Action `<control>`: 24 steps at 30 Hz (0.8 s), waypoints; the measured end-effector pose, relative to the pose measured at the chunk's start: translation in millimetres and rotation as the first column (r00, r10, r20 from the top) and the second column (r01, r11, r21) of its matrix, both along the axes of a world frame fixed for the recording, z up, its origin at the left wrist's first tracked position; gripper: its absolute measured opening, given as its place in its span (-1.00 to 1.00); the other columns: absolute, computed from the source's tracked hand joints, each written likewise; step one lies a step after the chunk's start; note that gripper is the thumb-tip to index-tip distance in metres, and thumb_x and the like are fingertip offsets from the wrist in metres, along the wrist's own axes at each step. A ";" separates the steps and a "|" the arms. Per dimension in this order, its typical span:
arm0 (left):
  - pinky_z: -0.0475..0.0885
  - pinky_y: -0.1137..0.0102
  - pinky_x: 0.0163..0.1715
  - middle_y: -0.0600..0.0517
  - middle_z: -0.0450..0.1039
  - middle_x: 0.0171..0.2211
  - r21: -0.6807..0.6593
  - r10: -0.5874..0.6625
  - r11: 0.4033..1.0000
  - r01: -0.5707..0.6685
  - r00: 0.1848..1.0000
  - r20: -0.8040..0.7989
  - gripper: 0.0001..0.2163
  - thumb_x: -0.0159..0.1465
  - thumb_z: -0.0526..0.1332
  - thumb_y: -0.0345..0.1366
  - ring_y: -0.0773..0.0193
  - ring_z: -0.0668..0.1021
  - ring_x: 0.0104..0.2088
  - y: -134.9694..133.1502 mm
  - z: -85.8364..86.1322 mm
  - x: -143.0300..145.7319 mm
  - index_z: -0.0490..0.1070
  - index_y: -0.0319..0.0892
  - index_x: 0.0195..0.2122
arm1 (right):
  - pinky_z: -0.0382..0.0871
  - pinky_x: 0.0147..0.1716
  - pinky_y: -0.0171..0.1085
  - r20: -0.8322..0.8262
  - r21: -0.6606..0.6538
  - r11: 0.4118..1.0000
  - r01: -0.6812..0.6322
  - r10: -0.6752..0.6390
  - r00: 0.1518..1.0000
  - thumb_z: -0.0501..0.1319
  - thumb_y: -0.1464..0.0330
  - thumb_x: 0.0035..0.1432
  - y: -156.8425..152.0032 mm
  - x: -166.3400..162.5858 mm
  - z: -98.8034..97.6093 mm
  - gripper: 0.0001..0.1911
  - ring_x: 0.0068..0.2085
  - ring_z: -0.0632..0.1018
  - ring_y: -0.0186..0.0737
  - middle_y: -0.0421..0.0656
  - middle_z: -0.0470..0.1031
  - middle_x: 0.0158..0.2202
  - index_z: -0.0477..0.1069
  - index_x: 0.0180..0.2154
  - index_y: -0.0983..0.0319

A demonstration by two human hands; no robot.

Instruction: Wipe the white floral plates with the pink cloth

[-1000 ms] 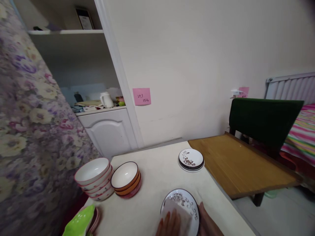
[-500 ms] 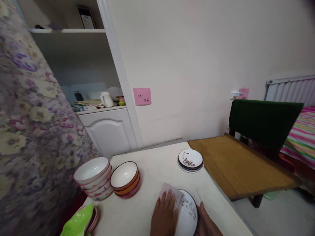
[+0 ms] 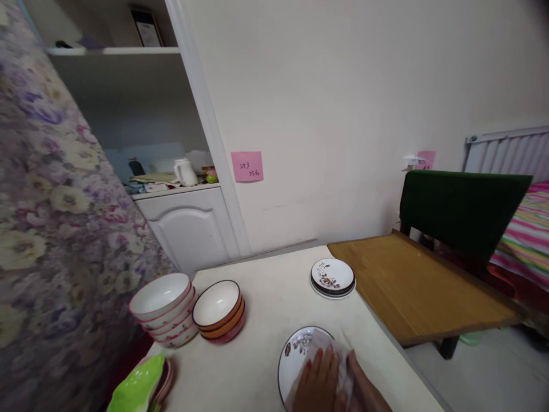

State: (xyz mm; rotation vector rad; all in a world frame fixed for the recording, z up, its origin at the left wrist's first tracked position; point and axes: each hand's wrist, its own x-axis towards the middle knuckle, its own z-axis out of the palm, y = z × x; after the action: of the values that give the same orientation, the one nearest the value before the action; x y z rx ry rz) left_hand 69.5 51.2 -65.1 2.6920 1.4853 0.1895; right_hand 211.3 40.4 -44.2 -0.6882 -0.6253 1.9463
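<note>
A white plate with a dark rim and flower pattern [image 3: 295,355] lies at the near edge of the pale table [image 3: 274,286]. My left hand [image 3: 319,377] presses a white cloth [image 3: 343,363] onto the plate's right half, fingers together. My right hand [image 3: 363,388] holds the plate's right rim with the thumb over the edge. Both hands are cut off by the bottom of the view.
A stack of small patterned plates [image 3: 333,277] sits farther back. To the left are red-rimmed bowls [image 3: 162,297], orange bowls [image 3: 218,306] and a green leaf-shaped dish [image 3: 137,389]. On the right are a wooden table [image 3: 412,286] and a green chair [image 3: 458,206]. A floral curtain [image 3: 51,229] hangs on the left.
My left hand has carried the cloth from the plate's left edge across to its right side. The flower pattern on the plate's left now shows. My right hand stays at the rim.
</note>
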 end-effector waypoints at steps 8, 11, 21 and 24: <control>0.03 0.00 0.29 0.05 -0.03 0.36 -0.040 0.275 0.961 -0.275 0.961 -0.006 -0.51 0.34 -0.14 -0.14 0.08 0.03 0.35 19.3 51.3 -36.1 0.00 0.01 0.30 | 0.27 0.12 0.07 -0.246 0.011 0.993 -0.121 0.120 0.962 0.22 -0.24 -0.18 -8.2 -7.0 27.2 -0.15 0.21 0.36 0.07 0.01 0.43 0.15 0.43 0.04 0.16; 0.04 -0.01 0.28 0.00 -0.02 0.35 -0.064 0.309 0.948 -0.313 0.949 -0.054 -0.52 0.34 -0.15 -0.20 0.04 0.04 0.34 13.7 52.5 -35.9 0.04 -0.07 0.29 | 0.27 0.12 0.06 -0.250 0.007 0.992 -0.129 0.126 0.960 0.20 -0.20 -0.09 -7.5 -3.7 21.9 -0.21 0.19 0.39 0.06 0.03 0.41 0.17 0.43 0.04 0.18; 0.40 0.13 0.10 0.04 0.18 0.27 0.050 -0.119 0.992 0.120 0.993 -0.018 -0.52 0.35 -0.03 -0.13 0.06 0.32 0.23 -5.3 16.8 -11.3 0.02 0.00 0.29 | 0.39 0.01 0.00 -0.181 -0.028 0.996 -0.080 0.074 0.981 0.18 -0.19 -0.04 -10.1 -0.4 20.8 -0.20 0.07 0.50 0.05 0.06 0.56 0.00 0.44 0.04 0.26; 0.50 0.33 -0.09 0.13 0.36 0.15 0.240 -0.196 0.947 0.213 0.976 -0.093 -0.55 0.34 0.04 -0.17 0.19 0.51 0.07 -17.3 -12.2 -37.1 0.06 0.15 0.26 | 0.39 0.02 -0.02 -0.135 -0.014 0.997 -0.071 0.069 0.989 0.14 -0.18 0.01 -13.8 -1.9 29.3 -0.20 0.05 0.51 0.06 0.07 0.57 -0.03 0.43 0.04 0.30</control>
State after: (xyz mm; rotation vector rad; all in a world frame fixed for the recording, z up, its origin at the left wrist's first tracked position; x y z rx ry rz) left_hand 32.3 33.9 -77.3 3.0581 1.2595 0.2945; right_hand 209.5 26.6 -14.9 -0.5480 -0.5551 2.0467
